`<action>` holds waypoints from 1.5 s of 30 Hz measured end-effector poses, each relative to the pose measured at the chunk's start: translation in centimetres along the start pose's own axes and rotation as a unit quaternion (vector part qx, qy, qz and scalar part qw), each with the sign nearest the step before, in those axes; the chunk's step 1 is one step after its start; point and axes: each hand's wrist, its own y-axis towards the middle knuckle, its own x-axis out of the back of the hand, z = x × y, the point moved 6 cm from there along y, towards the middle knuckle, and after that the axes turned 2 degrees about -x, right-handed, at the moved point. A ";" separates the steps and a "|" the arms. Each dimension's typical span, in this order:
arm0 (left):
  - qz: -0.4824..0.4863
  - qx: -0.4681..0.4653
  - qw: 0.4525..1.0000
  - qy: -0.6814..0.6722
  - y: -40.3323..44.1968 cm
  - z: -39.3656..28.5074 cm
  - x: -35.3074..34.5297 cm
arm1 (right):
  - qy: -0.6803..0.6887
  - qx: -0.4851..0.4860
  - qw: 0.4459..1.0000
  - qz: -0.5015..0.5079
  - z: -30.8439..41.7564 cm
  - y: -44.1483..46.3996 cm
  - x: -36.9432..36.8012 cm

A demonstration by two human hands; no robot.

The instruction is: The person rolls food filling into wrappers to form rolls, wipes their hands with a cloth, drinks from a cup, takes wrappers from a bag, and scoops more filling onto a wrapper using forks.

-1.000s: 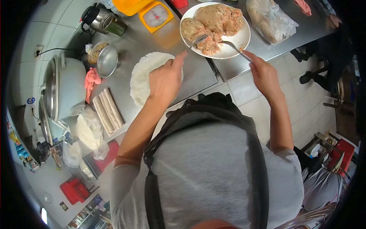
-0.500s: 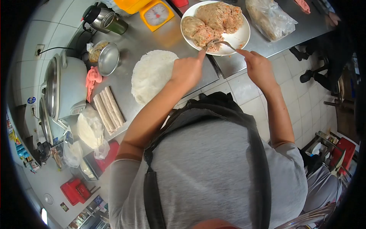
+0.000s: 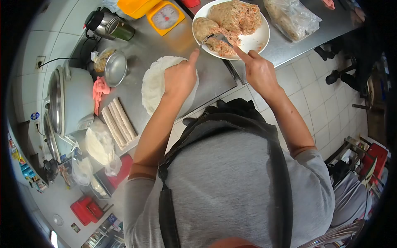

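Note:
A white plate [image 3: 259,40] at the top centre holds a large mound of minced filling [image 3: 235,16] with orange bits. My left hand [image 3: 181,78] is closed round a spoon [image 3: 205,40] whose end touches the filling's left part. In my right hand [image 3: 258,70] is a fork [image 3: 224,39], its head on the filling close to the spoon. Beneath my left hand a round white sheet [image 3: 155,84] lies on the metal table [image 3: 211,78], partly hidden by the hand.
Left of the sheet are three pale rolls [image 3: 118,123], a metal bowl [image 3: 115,68], a pink cloth [image 3: 99,91] and a large cooker [image 3: 76,99]. A yellow scale [image 3: 165,17] stands behind. Right of the plate lies a plastic bag [image 3: 292,20]. A person's dark-clothed legs show at right.
Since half a second ago, both hands have moved left with the spoon and fork, from the plate's front edge to the filling's left part. My left hand is over the white sheet again.

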 end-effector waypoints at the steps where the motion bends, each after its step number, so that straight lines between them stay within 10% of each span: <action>1: 0.010 0.007 1.000 -0.005 -0.1 0.1 -0.4 | 0.000 -0.002 1.000 0.002 -0.1 -0.3 0.1; 23: 0.008 0.046 0.989 -0.140 -2.6 -0.4 3.5 | 0.024 -0.101 0.994 0.032 -3.4 -5.3 0.3; 37: -0.074 -0.084 0.985 -0.131 2.4 -6.2 0.5 | 0.010 -0.202 0.979 -0.010 -7.7 -5.9 3.1; 45: -0.080 -0.026 0.988 -0.131 0.5 -2.2 1.7 | -0.054 -0.022 0.995 -0.087 -3.0 -3.8 4.3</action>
